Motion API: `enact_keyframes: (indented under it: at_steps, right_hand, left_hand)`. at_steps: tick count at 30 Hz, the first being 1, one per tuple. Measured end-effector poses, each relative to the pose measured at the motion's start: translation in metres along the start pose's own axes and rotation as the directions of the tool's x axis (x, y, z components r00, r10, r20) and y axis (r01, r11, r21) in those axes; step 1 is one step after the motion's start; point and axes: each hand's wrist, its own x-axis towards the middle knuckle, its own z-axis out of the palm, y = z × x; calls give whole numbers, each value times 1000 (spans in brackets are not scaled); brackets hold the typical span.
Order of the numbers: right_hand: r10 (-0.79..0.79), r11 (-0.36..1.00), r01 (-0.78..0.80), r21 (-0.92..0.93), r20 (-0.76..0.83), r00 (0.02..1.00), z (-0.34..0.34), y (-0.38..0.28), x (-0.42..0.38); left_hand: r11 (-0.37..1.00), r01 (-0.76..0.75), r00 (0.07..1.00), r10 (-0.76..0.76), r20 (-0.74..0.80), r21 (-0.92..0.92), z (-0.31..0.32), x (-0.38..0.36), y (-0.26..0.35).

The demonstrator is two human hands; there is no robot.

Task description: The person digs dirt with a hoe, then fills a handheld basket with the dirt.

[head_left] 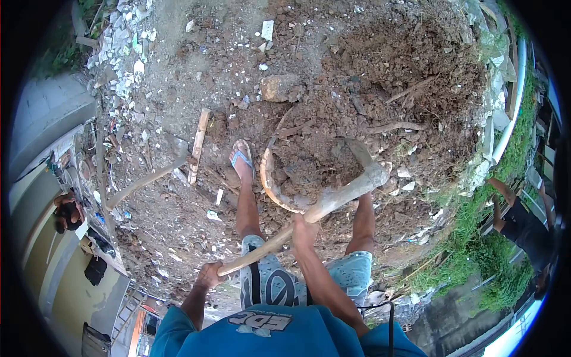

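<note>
My left hand is closed around the lower end of a hoe's wooden handle. Further up the same handle, my right hand grips it. The hoe's metal blade points away from me, its edge at the loose brown soil. That soil heaps inside a round basin with a worn orange-and-white rim, which the handle crosses over. My sandalled foot stands just left of the basin; the other foot is hidden behind the hoe head.
A second hoe lies at the left beside a short wooden plank. Beyond the basin are a stone and dug soil with roots. Other people are at the far left and, at right, a person in dark clothes.
</note>
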Motion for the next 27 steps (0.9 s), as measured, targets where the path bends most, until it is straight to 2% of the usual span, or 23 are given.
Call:
enact_keyframes:
  at_steps: [1, 2, 5, 9, 10, 14, 17, 18, 19, 22, 23, 25, 26, 27]
  right_hand:
    - [91, 996, -91, 17, -8, 996, -17, 25, 10]
    - [174, 985, -173, 23, -19, 985, -29, 41, 19]
    - [147, 971, -153, 182, 44, 988, -60, 54, 14]
    - [61, 958, -103, 267, 160, 985, -81, 17, 0]
    - [83, 941, -154, 300, 237, 968, -93, 11, 0]
    - [-49, 916, -180, 358, 546, 836, -114, 12, 10]
    - [88, 863, -328, 384, 525, 847, -101, 28, 32]
    - [100, 865, -333, 375, 522, 847, -92, 38, 47]
    - [181, 866, -362, 346, 459, 870, -83, 48, 65]
    - [230, 910, -286, 301, 207, 951, -44, 40, 88]
    - [232, 922, -257, 290, 119, 965, -38, 36, 90]
    - [188, 967, -195, 164, 55, 981, -30, 33, 88]
    - [154, 982, -156, 110, 30, 988, -25, 29, 90]
    - [93, 994, -92, 56, -3, 996, -27, 36, 100]
  left_hand:
    - [997, -25, 997, 30, -66, 72, 6, -18, -3]
    - [995, 8, 998, -1, -65, 100, 5, -20, -5]
    - [994, 39, 998, -34, -53, 106, 7, -14, 7]
    - [988, -113, 974, 132, -185, 110, 2, 19, 27]
    - [989, -105, 951, 131, -281, 108, 3, 19, 34]
    - [953, -103, 854, 231, -466, 285, -5, 20, 42]
    - [918, -9, 846, 219, -486, 397, -16, 8, 34]
    - [913, 19, 868, 187, -460, 408, -18, 5, 29]
    - [920, 55, 900, 123, -419, 389, -21, 6, 30]
    - [939, 181, 962, -109, -249, 293, -42, 32, 47]
    - [943, 175, 979, -136, -154, 282, -51, 39, 48]
    - [955, 167, 982, -183, 43, 244, -56, 45, 51]
    - [951, 128, 984, -157, 83, 282, -53, 47, 47]
    - [968, 91, 986, -121, 113, 235, -47, 51, 40]
